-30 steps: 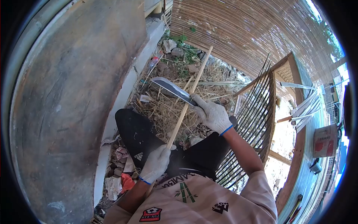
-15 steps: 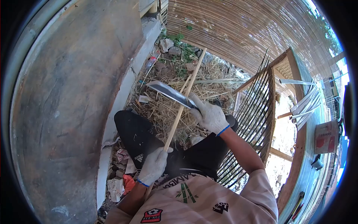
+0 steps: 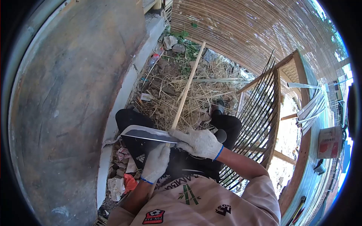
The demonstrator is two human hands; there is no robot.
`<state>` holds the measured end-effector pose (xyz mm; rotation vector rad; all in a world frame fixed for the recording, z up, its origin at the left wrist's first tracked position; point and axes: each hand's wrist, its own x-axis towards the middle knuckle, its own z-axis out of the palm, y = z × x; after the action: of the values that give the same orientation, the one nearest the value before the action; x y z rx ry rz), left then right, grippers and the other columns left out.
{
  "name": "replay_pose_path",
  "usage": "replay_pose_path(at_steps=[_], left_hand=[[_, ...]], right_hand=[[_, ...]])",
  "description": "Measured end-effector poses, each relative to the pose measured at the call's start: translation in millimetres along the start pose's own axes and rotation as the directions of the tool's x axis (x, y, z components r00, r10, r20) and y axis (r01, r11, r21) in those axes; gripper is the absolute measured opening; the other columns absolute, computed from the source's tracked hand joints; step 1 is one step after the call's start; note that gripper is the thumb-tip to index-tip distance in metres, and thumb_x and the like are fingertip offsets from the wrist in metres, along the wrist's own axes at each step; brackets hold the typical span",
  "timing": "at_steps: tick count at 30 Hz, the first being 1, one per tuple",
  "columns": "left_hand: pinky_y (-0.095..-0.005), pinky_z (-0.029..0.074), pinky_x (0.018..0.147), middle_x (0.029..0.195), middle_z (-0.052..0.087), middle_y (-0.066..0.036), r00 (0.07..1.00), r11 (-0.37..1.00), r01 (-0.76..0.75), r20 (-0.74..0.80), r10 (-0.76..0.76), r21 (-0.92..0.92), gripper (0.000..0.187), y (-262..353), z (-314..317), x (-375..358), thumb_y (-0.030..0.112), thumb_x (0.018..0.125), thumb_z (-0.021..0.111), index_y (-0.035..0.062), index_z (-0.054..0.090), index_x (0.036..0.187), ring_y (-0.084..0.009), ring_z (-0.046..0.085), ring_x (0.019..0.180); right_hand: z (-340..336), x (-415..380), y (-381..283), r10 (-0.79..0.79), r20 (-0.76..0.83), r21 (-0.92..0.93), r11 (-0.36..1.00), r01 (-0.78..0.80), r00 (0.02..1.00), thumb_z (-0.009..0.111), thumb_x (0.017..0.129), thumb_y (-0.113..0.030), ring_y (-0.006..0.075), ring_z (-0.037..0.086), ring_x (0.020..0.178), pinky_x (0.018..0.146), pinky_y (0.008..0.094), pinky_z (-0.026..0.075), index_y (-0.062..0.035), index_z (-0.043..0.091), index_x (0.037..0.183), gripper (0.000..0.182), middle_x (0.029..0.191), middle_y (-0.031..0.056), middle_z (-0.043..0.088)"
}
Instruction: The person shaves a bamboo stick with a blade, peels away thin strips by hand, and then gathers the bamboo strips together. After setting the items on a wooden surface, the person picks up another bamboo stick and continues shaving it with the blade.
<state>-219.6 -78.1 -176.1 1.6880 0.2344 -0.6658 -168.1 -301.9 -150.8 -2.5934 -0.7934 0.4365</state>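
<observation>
A long pale bamboo strip (image 3: 189,81) slants from the straw-covered ground down across my lap. My left hand (image 3: 156,162), in a white glove, is closed around its lower part. In my gloved right hand (image 3: 199,144) is the handle of a broad-bladed knife (image 3: 147,134), its fingers wrapped round it. The blade points left and lies across the strip just above my left hand, over my thigh.
A large worn board (image 3: 75,105) stands at the left beside a low ledge. Dry straw, stones and a plastic bottle lie ahead. On the right are a slatted bamboo frame (image 3: 258,113), a bench with strips and a box (image 3: 330,142).
My right hand and the knife have come down along the strip, from its middle to just above my left hand. The strip's far end has shifted slightly left.
</observation>
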Motion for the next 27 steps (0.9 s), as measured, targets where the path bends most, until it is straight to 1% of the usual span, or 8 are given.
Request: replay_pose_path(at_steps=[3, 10, 16, 18, 20, 22, 25, 27], left_hand=[[-0.0365, 0.045, 0.055, 0.064, 0.052, -0.004, 1.000, 1.000, -0.021, -0.001, 0.021, 0.019, 0.031, -2, -5, 6, 0.027, 0.109, 0.048, -0.0010, 0.062, 0.106, -0.0146, 0.053, 0.057], [-0.0284, 0.041, 0.051, 0.068, 0.050, 0.003, 0.997, 0.992, 0.060, 0.057, -0.054, -0.112, 0.032, 9, -5, 0, 0.026, 0.110, 0.048, 0.0010, 0.066, 0.120, -0.0066, 0.049, 0.057], [-0.0228, 0.034, 0.044, 0.064, 0.043, 0.008, 0.986, 0.981, 0.113, 0.136, -0.092, -0.158, 0.033, -15, -2, -32, 0.016, 0.112, 0.043, -0.0006, 0.063, 0.133, -0.0015, 0.039, 0.049], [-0.0282, 0.042, 0.055, 0.073, 0.050, 0.004, 0.994, 0.993, 0.081, 0.074, -0.074, -0.088, 0.032, -29, -6, -36, 0.019, 0.110, 0.050, 0.0009, 0.067, 0.129, -0.0057, 0.047, 0.060], [-0.0286, 0.042, 0.056, 0.073, 0.050, 0.003, 0.993, 0.989, 0.109, 0.045, -0.105, -0.096, 0.032, -30, -5, -33, 0.019, 0.110, 0.050, 0.0007, 0.067, 0.129, -0.0059, 0.048, 0.061], [-0.0291, 0.043, 0.057, 0.073, 0.051, 0.003, 0.992, 0.988, 0.123, 0.034, -0.120, -0.091, 0.032, -22, -1, -22, 0.019, 0.110, 0.050, 0.0004, 0.067, 0.130, -0.0062, 0.048, 0.061], [-0.0289, 0.043, 0.057, 0.073, 0.051, 0.003, 0.997, 0.997, 0.064, 0.045, -0.062, -0.042, 0.032, -8, 4, -19, 0.019, 0.109, 0.050, 0.0003, 0.067, 0.129, -0.0061, 0.049, 0.062], [-0.0289, 0.043, 0.057, 0.073, 0.052, 0.002, 0.998, 0.997, 0.048, 0.044, -0.046, -0.053, 0.032, -5, 3, -21, 0.019, 0.109, 0.050, 0.0001, 0.067, 0.129, -0.0063, 0.049, 0.062]], right_hand=[[-3, 5, 3, -0.003, -0.011, -0.033, 0.999, 0.003, 1.000, 0.050, 0.106, -0.052, 0.0344, 0.070, 0.068, 0.057, 0.0468, 0.057, -0.0289, 0.045, 0.157, 0.056, 0.086, 0.0163, 0.064], [-13, 11, 15, 0.023, -0.018, -0.150, 0.988, -0.026, 1.000, 0.056, 0.103, -0.053, 0.0331, 0.068, 0.068, 0.058, 0.0454, 0.054, -0.0275, 0.046, 0.157, 0.061, 0.081, 0.0135, 0.062], [-34, 18, 101, 0.337, -0.317, 0.014, 0.936, -0.351, 0.887, 0.055, 0.106, -0.033, 0.0391, 0.072, 0.082, 0.074, 0.0523, 0.056, -0.0212, 0.048, 0.152, 0.048, 0.087, 0.0169, 0.070], [-41, 15, 113, 0.397, -0.467, 0.083, 0.909, -0.408, 0.790, 0.055, 0.106, -0.030, 0.0416, 0.071, 0.085, 0.076, 0.0547, 0.055, -0.0182, 0.049, 0.151, 0.047, 0.092, 0.0174, 0.072], [-40, 5, 97, 0.410, -0.425, 0.152, 0.911, -0.383, 0.807, 0.054, 0.106, -0.029, 0.0443, 0.070, 0.087, 0.075, 0.0564, 0.054, -0.0155, 0.046, 0.152, 0.049, 0.093, 0.0187, 0.072], [-30, -1, 74, 0.292, -0.312, 0.138, 0.955, -0.261, 0.904, 0.056, 0.105, -0.031, 0.0430, 0.071, 0.082, 0.072, 0.0543, 0.055, -0.0164, 0.043, 0.153, 0.052, 0.089, 0.0190, 0.070], [-8, -1, 45, 0.134, -0.122, -0.029, 0.990, -0.138, 0.983, 0.057, 0.105, -0.041, 0.0378, 0.069, 0.071, 0.061, 0.0482, 0.055, -0.0231, 0.043, 0.154, 0.055, 0.084, 0.0176, 0.063], [-12, 4, 43, 0.122, -0.113, -0.061, 0.990, -0.129, 0.986, 0.057, 0.105, -0.042, 0.0376, 0.069, 0.071, 0.059, 0.0479, 0.055, -0.0234, 0.043, 0.155, 0.055, 0.084, 0.0178, 0.063]])
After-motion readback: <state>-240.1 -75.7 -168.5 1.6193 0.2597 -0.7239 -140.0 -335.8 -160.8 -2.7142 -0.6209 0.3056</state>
